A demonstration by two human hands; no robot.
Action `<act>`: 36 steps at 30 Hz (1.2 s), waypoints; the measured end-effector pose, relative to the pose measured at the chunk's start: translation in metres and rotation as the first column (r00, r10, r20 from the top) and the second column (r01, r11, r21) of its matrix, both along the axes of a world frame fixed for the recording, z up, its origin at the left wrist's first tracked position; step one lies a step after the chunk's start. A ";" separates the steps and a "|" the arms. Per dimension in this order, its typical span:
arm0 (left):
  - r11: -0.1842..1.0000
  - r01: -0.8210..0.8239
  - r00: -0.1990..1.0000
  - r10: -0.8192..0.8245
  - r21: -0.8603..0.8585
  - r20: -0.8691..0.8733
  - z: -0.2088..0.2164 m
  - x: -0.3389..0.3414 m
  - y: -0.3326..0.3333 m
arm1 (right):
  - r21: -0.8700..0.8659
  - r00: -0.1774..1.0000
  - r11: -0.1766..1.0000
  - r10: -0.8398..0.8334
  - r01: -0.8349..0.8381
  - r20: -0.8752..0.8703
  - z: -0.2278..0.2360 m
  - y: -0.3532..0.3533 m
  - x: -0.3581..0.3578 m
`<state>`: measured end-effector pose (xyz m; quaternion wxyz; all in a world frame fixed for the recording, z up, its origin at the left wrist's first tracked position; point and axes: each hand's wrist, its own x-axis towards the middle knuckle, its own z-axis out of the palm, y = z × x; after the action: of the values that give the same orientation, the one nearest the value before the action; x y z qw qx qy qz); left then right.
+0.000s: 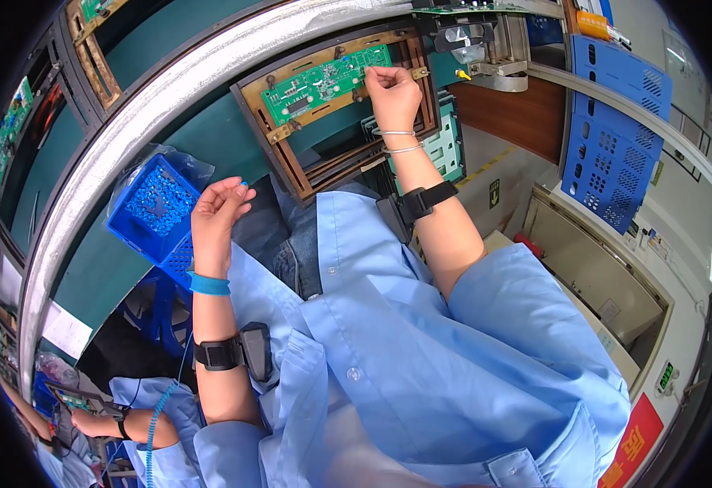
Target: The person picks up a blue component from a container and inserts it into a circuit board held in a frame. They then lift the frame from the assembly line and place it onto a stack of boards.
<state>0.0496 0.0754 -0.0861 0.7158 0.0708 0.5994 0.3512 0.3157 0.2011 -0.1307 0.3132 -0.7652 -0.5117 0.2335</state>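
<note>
My left hand [214, 213] is raised beside a blue bin [130, 229] of small blue electronic components [161, 200]. Its thumb and fingertips pinch one blue component [244, 184]. My right hand [395, 99] reaches over the right part of a green circuit board [323, 84], fingertips closed together at its surface. Whatever those fingertips hold, if anything, is hidden. The board carries several small parts and is clamped in a brown frame fixture [268, 154], tilted at the bench's edge.
A pale metal rail [148, 98] curves past the fixture's far side. Green-and-white boards [447, 145] stand right of the fixture, near a metal bracket [506, 69]. A coiled blue cord [154, 427] hangs by my left arm. At lower left, another person's arm [140, 424] works nearby.
</note>
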 end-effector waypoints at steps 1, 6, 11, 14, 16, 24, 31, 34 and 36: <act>1.000 -0.002 1.000 0.002 -0.002 -0.002 0.000 0.000 -0.001 | -0.001 1.000 1.000 0.000 0.000 -0.001 -0.001 -0.001 -0.001; 1.000 -0.003 1.000 0.003 -0.001 -0.005 0.002 0.000 -0.003 | -0.017 0.996 1.000 -0.028 0.026 -0.084 -0.004 -0.001 0.000; 1.000 -0.005 1.000 0.005 0.000 -0.009 0.005 0.000 -0.002 | -0.027 0.995 0.996 0.085 -0.087 -0.058 0.008 -0.003 0.004; 1.000 -0.020 0.999 0.021 -0.010 0.049 0.011 0.003 0.003 | 0.001 0.959 0.964 0.266 -0.267 -0.098 0.034 -0.007 -0.009; 1.000 -0.022 0.996 0.021 0.007 0.087 0.018 0.006 0.007 | -0.061 0.813 0.837 0.507 -0.544 -0.287 0.065 -0.017 -0.032; 0.984 -0.053 0.988 0.028 0.168 0.149 0.019 0.019 0.013 | -0.213 0.481 0.656 0.259 -0.724 -0.838 0.077 -0.061 -0.087; 0.989 0.033 0.997 -0.043 0.143 0.069 0.025 0.015 0.016 | -0.224 0.534 0.637 0.347 -0.738 -0.771 0.072 -0.045 -0.070; 0.950 0.086 0.928 0.033 0.301 -0.371 0.013 -0.011 0.011 | -0.131 0.775 0.767 0.603 -0.628 -0.190 0.063 0.000 -0.028; 0.949 0.089 0.879 0.067 0.301 -0.471 -0.012 -0.043 -0.002 | -0.101 0.773 0.774 0.632 -0.625 0.058 0.045 0.024 0.007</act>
<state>0.0069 0.0730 -0.0979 0.5281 0.2709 0.6927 0.4097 0.3224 0.2254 -0.0852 0.1647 -0.5711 -0.7422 0.3097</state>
